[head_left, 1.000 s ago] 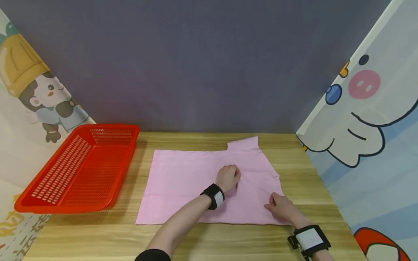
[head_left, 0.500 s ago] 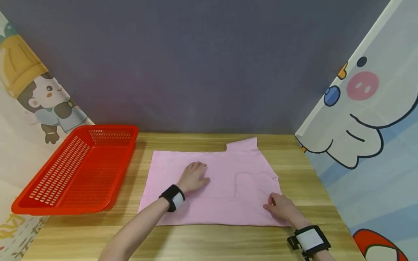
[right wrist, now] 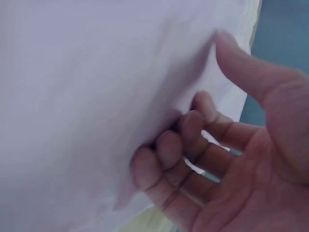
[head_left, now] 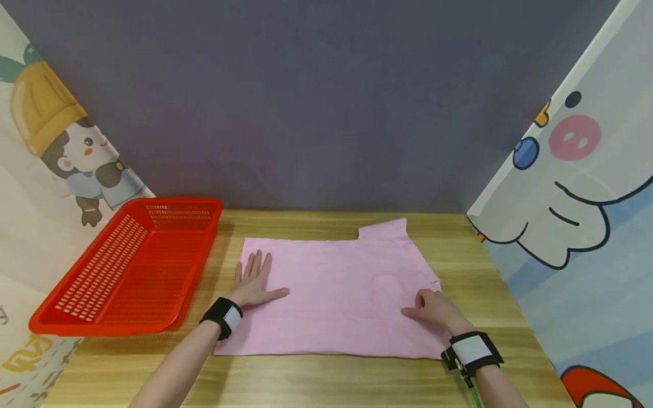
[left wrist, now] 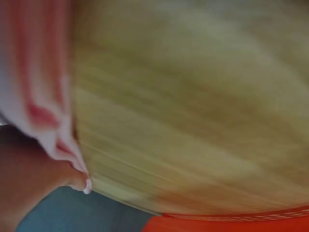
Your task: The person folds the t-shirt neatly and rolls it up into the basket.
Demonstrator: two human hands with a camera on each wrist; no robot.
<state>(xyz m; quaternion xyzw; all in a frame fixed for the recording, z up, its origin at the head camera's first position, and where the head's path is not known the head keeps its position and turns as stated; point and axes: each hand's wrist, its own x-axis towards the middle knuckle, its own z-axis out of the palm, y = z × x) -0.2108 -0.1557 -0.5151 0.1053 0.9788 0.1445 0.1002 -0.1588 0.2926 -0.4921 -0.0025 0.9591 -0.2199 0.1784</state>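
A pink shirt lies folded and spread flat on the table, a square pocket outline at its right and a short flap jutting from its far edge. My left hand rests on the shirt's left end with its fingers straight and spread. In the left wrist view, part of that hand shows at the cloth's edge, with much blur. My right hand is at the shirt's near right part. In the right wrist view its fingers are loosely bent against the cloth, and the thumb stands apart from them.
A red plastic basket with slotted walls stands left of the shirt. Wood-grain table top shows around the cloth. A dark grey panel rises behind, and printed cartoon sheets flank both sides.
My left hand has slid left across the shirt from its middle to its left end, its fingers going from curled to spread. The right hand stays at nearly the same spot.
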